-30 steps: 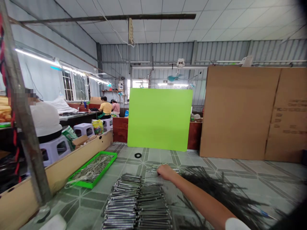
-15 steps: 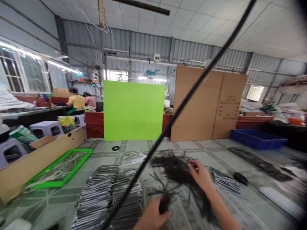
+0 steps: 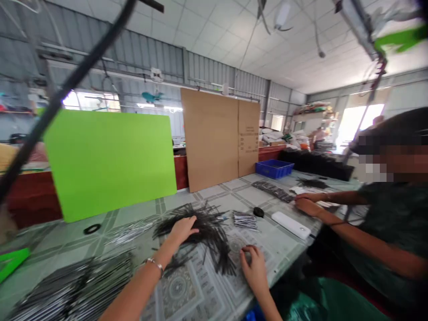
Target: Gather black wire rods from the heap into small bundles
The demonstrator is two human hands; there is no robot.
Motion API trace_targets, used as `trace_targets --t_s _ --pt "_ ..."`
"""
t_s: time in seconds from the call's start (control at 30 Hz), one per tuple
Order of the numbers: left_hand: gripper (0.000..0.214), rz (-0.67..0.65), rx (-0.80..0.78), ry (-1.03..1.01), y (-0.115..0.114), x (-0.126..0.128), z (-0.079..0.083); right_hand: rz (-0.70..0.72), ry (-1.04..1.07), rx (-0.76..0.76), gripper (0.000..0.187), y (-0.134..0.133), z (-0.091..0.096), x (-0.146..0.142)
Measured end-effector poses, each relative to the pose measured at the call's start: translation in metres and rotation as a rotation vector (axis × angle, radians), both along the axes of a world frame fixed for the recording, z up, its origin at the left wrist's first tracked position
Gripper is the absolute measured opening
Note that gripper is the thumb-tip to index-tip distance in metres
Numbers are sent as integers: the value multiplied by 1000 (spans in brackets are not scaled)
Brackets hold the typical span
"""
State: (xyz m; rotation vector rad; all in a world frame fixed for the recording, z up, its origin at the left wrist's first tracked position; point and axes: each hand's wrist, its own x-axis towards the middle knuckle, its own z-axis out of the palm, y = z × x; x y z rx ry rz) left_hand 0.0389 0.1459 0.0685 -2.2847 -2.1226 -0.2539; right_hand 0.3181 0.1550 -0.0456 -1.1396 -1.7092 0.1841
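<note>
A loose heap of thin black strips lies spread on the patterned table cover. My left hand, with a bracelet at the wrist, rests over the left part of the heap, thumb and fingers apart. Right of the heap, my right hand is low over the cover with curled fingers, thumb and forefinger near each other. Whatever it pinches, if anything, is too small to make out. A bundle of thin silvery-dark rods lies just beyond it, beside a black round object.
Stacked rods fill the near left, with loose silvery pieces and a black ring behind. A white oblong device lies right, near a co-worker's hands. A green board, cardboard and a blue crate stand beyond.
The view has swung right, bringing a co-worker into sight. My left hand has gone from gripping a black bunch to lying over the heap. My right hand has left the heap for its right side.
</note>
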Motion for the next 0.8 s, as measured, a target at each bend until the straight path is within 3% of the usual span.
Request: trace_targets --t_s 0.13,0.3,0.63,0.8 --pt "35 -123 -36 85 41 -11 -13 -24 3 -48 17 -3 2 -2" --pt "34 -230 -71 107 55 -24 -30 -51 14 -63 12 -6 3 -4" --pt "48 -247 -79 -49 45 -33 -27 -42 -37 -107 12 -7 8 -3" --pt "51 -191 40 -140 23 -5 -15 -40 -46 -116 13 -7 4 -3"
